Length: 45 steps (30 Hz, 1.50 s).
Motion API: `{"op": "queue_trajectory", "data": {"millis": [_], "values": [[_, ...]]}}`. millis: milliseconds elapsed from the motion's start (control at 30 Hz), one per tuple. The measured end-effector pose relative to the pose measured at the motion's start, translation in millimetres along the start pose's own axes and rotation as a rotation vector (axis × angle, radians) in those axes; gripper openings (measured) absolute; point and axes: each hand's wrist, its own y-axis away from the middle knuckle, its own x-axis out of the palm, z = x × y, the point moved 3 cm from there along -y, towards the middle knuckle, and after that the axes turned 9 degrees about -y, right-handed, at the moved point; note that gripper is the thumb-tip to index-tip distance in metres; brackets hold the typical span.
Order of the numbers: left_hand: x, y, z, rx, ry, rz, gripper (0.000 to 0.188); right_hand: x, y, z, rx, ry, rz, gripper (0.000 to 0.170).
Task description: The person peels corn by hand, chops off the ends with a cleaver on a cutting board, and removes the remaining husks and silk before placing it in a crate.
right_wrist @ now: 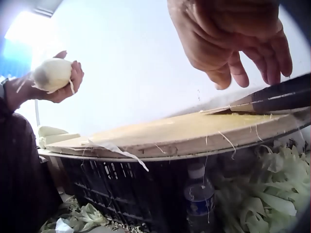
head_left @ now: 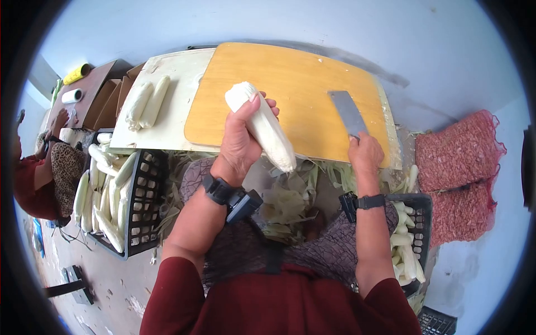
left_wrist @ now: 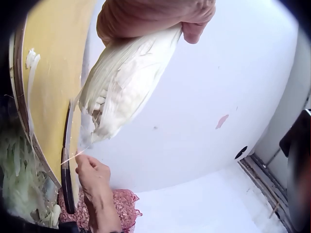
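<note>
In the head view, my left hand (head_left: 243,131) grips a pale ear of corn (head_left: 271,134) with husk on it, held up over the near edge of a yellow board (head_left: 251,67). A few bared kernels show at one end of the ear in the left wrist view. A cleaver (head_left: 347,111) lies on the board's right part. My right hand (head_left: 365,153) is at the cleaver's near end. From the right wrist view, the fingers of that hand (right_wrist: 238,43) hang loosely above the cleaver with a gap beneath them.
Two ears of corn (head_left: 153,103) lie on the pale panel at left. Crates of corn stand left (head_left: 134,212) and right (head_left: 424,223). Red mesh sacks (head_left: 458,151) sit by the wall, husks (head_left: 285,206) lie below, and a bottle (right_wrist: 198,196) is under the board. Another person (head_left: 39,173) is at far left.
</note>
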Motion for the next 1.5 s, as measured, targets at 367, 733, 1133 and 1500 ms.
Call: {"op": "queue_trajectory", "data": {"millis": [367, 733, 1133, 1500], "values": [[11, -6, 19, -0.009, 0.048, 0.007, 0.039, 4, 51, 52, 0.046, -1.419, 0.831, 0.062], [24, -1, 28, 0.033, -0.075, 0.15, 0.049, 1, 53, 55, 0.231, -1.575, 0.88, 0.028], [35, 19, 25, -0.521, -0.117, 0.644, 0.084, -28, 18, 3, 0.155, -1.804, 0.47, 0.024], [39, 28, 43, -0.05, -0.576, 0.377, 0.064, -23, 41, 26, 0.231, -1.657, 0.606, 0.053]]}}
